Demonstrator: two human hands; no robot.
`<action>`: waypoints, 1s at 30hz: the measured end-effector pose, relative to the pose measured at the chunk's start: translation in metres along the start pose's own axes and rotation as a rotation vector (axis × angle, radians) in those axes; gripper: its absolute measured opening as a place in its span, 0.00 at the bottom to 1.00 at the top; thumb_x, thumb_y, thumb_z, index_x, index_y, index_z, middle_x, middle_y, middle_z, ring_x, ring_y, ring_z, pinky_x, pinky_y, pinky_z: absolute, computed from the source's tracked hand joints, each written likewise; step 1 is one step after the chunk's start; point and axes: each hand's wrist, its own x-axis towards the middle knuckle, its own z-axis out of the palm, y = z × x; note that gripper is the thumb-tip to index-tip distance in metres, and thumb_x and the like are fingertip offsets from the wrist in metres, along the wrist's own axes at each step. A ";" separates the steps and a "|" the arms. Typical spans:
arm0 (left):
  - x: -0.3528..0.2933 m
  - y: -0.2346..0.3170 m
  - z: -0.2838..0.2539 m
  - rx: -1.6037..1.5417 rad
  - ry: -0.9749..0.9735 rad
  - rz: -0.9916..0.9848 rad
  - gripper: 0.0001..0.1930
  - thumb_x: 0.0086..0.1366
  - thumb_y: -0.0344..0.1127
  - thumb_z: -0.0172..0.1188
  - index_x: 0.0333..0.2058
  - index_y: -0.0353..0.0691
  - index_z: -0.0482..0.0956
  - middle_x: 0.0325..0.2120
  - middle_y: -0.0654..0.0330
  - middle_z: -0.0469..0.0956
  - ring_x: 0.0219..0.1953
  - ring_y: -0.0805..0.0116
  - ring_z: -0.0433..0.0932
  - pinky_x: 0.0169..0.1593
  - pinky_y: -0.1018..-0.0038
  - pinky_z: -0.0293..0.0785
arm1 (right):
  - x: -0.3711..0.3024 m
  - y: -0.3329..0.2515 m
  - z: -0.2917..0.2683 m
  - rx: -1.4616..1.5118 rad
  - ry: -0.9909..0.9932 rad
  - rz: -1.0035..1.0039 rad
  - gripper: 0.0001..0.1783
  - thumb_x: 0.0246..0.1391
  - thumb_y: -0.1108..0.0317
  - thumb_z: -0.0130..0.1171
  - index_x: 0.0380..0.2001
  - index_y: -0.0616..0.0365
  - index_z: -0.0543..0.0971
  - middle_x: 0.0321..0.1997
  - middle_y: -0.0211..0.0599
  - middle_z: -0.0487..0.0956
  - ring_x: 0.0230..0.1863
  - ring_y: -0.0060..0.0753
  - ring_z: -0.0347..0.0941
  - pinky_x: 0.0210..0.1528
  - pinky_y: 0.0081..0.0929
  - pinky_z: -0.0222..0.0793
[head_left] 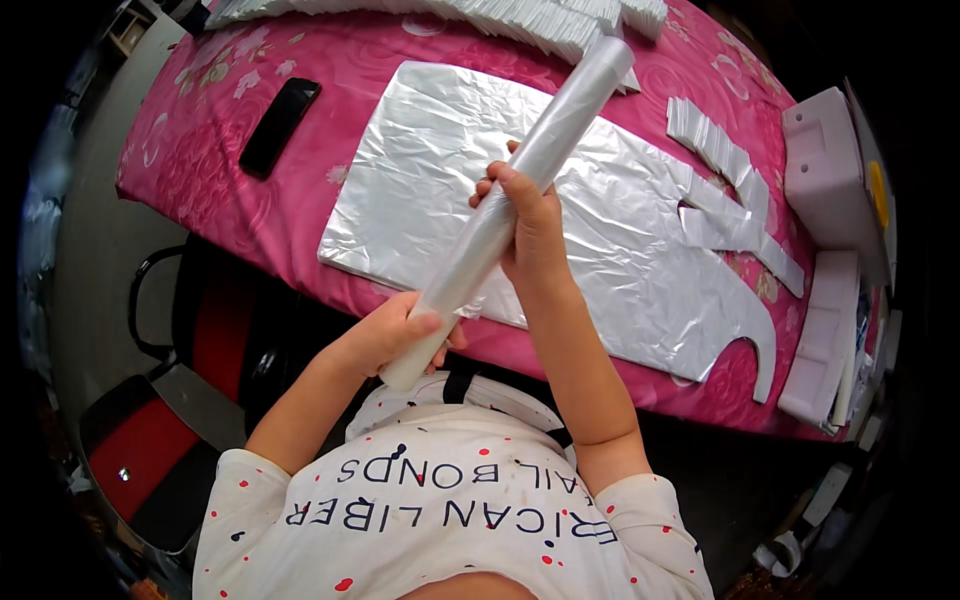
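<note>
- Pink floral cloth covers the table, with red-and-black chairs beyond its edge toward 8 o'clock.
- Slanting across the middle, from 7 o'clock to 1 o'clock, is a translucent whitish roll, above the table's near edge.
- Left hand: grasping the roll near its lower end, thumb on top.
- Right hand: wrapped around the roll near its middle, fingertips showing on the far side.
- Behind the roll, a silvery plastic sheet lies flat and wrinkled, its curved cut-out and strips pointing toward 3 o'clock.
- At 10 o'clock lies a black phone; at 12 o'clock, a row of folded white bundles.
- At 2 o'clock sits a smaller folded stack; around 3 o'clock, pale boxes stand by the table's edge.
</note>
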 end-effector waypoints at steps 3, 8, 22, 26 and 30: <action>0.007 0.001 0.019 0.171 0.073 0.022 0.36 0.46 0.44 0.67 0.51 0.32 0.65 0.23 0.61 0.73 0.20 0.76 0.72 0.25 0.79 0.71 | -0.005 -0.008 -0.010 0.025 -0.032 -0.010 0.35 0.43 0.66 0.62 0.52 0.62 0.56 0.33 0.35 0.70 0.32 0.26 0.71 0.36 0.28 0.73; 0.009 0.018 0.038 0.076 -0.015 0.010 0.40 0.44 0.41 0.70 0.54 0.33 0.62 0.20 0.65 0.70 0.19 0.76 0.71 0.24 0.79 0.69 | -0.013 -0.021 -0.010 0.035 -0.118 -0.047 0.36 0.42 0.65 0.61 0.53 0.60 0.56 0.33 0.34 0.69 0.33 0.24 0.69 0.39 0.28 0.71; 0.032 -0.018 0.023 0.419 0.255 0.193 0.23 0.64 0.50 0.49 0.46 0.35 0.67 0.25 0.60 0.73 0.24 0.75 0.72 0.30 0.79 0.70 | -0.041 0.018 -0.032 -0.197 0.089 -0.061 0.33 0.45 0.68 0.61 0.52 0.65 0.57 0.34 0.37 0.71 0.33 0.26 0.71 0.37 0.28 0.71; 0.012 -0.021 0.013 0.389 0.180 -0.141 0.20 0.65 0.49 0.45 0.42 0.35 0.69 0.21 0.62 0.71 0.20 0.75 0.70 0.27 0.78 0.69 | -0.022 0.014 -0.060 -0.212 0.264 -0.048 0.27 0.48 0.67 0.60 0.48 0.67 0.62 0.34 0.36 0.72 0.31 0.25 0.71 0.34 0.25 0.70; -0.002 -0.033 -0.008 0.222 0.026 -0.303 0.21 0.65 0.49 0.45 0.42 0.34 0.69 0.19 0.63 0.70 0.19 0.76 0.70 0.26 0.79 0.69 | 0.026 -0.027 -0.127 -0.407 0.401 -0.197 0.21 0.49 0.65 0.59 0.43 0.64 0.67 0.32 0.34 0.74 0.30 0.22 0.70 0.32 0.19 0.68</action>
